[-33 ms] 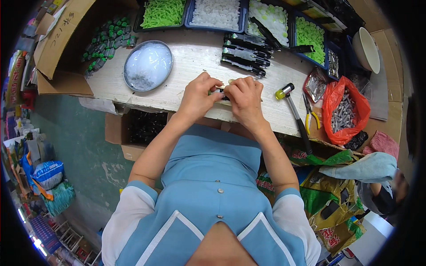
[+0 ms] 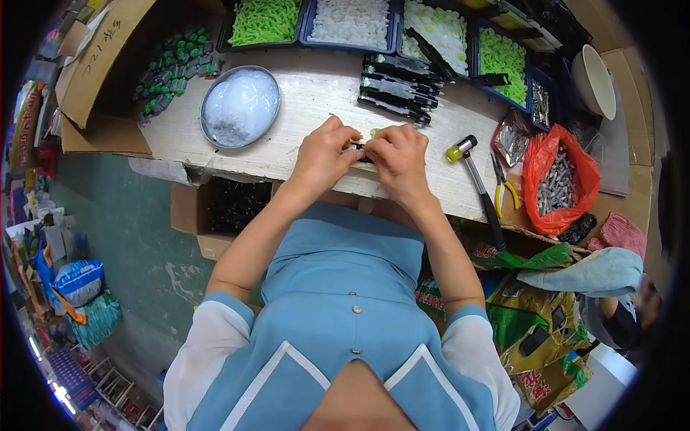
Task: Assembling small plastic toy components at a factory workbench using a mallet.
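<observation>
Near the front edge of the white workbench (image 2: pixel 310 136), my left hand (image 2: pixel 323 156) and my right hand (image 2: pixel 399 157) meet with their fingertips pinched together. Between them is a small dark part (image 2: pixel 364 159) with something pale beside it. My fingers cover most of it, so its kind cannot be made out. Beyond my right hand lies a stack of black, long-bodied pieces (image 2: pixel 397 95). A hammer (image 2: pixel 477 179) with a yellow-tipped head rests to the right, beside yellow-handled pliers (image 2: pixel 509 188). Left of my hands sits a round metal dish (image 2: pixel 240 108) holding a whitish, translucent mass.
Trays of green pieces (image 2: pixel 263 21), white pieces (image 2: pixel 349 23) and more green pieces (image 2: pixel 503 61) line the back. A red plastic bag (image 2: pixel 533 183) of small grey parts stands right. Green-and-grey parts (image 2: pixel 176 68) lie by a cardboard box (image 2: pixel 108 65) at left.
My right hand has shifted very slightly to the right, its fingers still pinched. The things on the bench have not moved.
</observation>
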